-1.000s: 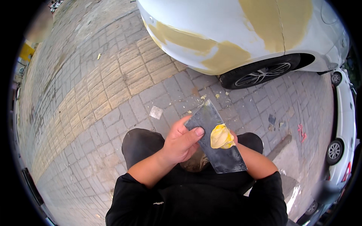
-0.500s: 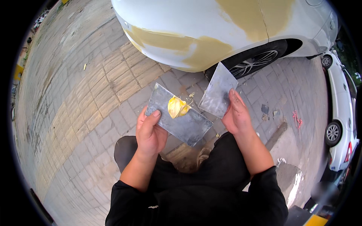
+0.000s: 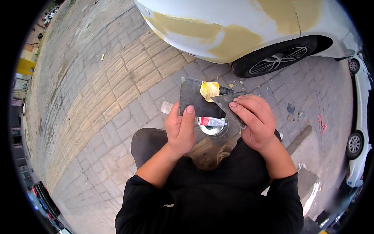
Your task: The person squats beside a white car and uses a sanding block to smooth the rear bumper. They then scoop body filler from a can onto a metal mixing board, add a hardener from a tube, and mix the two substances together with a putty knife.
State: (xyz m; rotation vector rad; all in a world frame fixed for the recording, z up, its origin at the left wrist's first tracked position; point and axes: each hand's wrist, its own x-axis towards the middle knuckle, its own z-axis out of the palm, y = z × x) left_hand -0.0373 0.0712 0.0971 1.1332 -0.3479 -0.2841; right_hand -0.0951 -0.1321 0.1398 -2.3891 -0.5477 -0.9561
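My left hand (image 3: 180,132) grips the lower left edge of a flat dark grey plate (image 3: 191,97), thumb on top. On that plate sits a lump of yellow and cream putty (image 3: 210,91). A second grey plate, a putty spreader (image 3: 230,102), is pinched in my right hand (image 3: 257,120), fingers over its face. Its pointed left corner lies at the putty's lower right edge, over the first plate; whether they touch is hard to tell. Below the plates a red and white tube (image 3: 212,121) rests on a round tin (image 3: 210,130), partly hidden.
Ahead stands a white car (image 3: 233,15) with tan filler patches on its bumper and fender, and its black wheel (image 3: 276,58) to the right. Scraps and a red string (image 3: 321,124) lie on the paving. Another white car (image 3: 360,117) is parked far right.
The spreader has tilted and come left and down to the putty from apart. The putty lump looks gathered into a rounder shape. The tin and tube have come into sight below the plates.
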